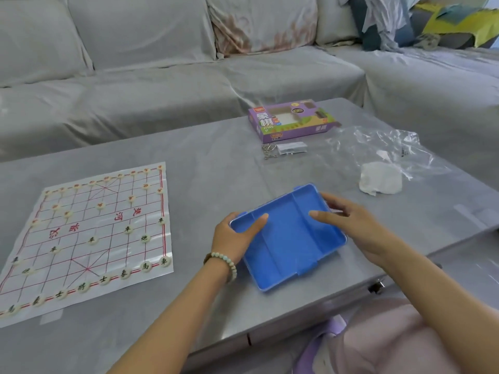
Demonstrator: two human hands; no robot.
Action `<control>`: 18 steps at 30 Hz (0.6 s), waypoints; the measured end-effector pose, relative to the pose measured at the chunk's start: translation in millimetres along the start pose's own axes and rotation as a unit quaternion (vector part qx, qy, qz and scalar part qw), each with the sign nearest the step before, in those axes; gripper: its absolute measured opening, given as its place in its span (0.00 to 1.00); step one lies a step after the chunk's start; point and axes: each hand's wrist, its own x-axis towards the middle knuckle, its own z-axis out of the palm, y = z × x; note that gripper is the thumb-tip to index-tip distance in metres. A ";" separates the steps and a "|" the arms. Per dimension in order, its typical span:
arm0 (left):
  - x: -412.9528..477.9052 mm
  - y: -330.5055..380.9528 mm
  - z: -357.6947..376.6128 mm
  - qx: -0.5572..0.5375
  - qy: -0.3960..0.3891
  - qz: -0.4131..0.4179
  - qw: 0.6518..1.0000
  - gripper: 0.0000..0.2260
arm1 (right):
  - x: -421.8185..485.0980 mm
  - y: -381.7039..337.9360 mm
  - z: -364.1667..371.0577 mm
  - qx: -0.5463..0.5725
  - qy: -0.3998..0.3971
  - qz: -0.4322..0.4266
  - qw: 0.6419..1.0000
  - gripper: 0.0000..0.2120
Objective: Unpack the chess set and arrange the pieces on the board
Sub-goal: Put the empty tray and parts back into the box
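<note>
From my end, the blue plastic tray [286,238] sits between the two hands, low over the grey counter [216,147] and turned at an angle to its edge, with ridges dividing it into compartments. The left hand [235,236] grips the tray's left corner, thumb hooked over the rim onto the inside. The right hand [348,222] holds the opposite side, thumb laid across the inner floor and fingers wrapped round the far rim. Both are clamped on it (I cannot see the left fingers beneath, nor whether the tray's underside touches the counter).

Well to the left lies the paper chess board [81,233], flat on the counter, with round chess pieces [164,261] standing on its line crossings. The near row's black characters read clearly; the red ones on the far rows are too blurred for me to make out. The board's near left corner is cut off by the frame.

Beyond the tray stands the purple chess box [289,120], with a crumpled clear plastic bag [378,147] to its right.
</note>
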 end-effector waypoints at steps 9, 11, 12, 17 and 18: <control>14.3 25.7 -34.5 -0.155 0.101 -0.054 0.981 0.11 | 17.7 -21.0 41.4 0.203 -0.111 0.026 0.973 0.23; 14.0 25.6 -35.2 -0.186 0.076 -0.073 0.977 0.15 | 18.0 -20.2 54.6 0.190 -0.144 0.027 0.971 0.22; 13.1 25.7 -35.5 -0.188 0.065 -0.076 0.977 0.18 | 18.9 -20.5 59.7 0.185 -0.143 0.027 0.972 0.22; 19.5 20.7 -46.5 -0.155 0.047 -0.054 0.985 0.25 | 28.3 -24.4 66.8 0.196 -0.130 0.032 0.971 0.14; 19.8 20.7 -47.8 -0.139 0.043 -0.049 0.988 0.26 | 29.7 -24.8 66.9 0.199 -0.128 0.036 0.971 0.15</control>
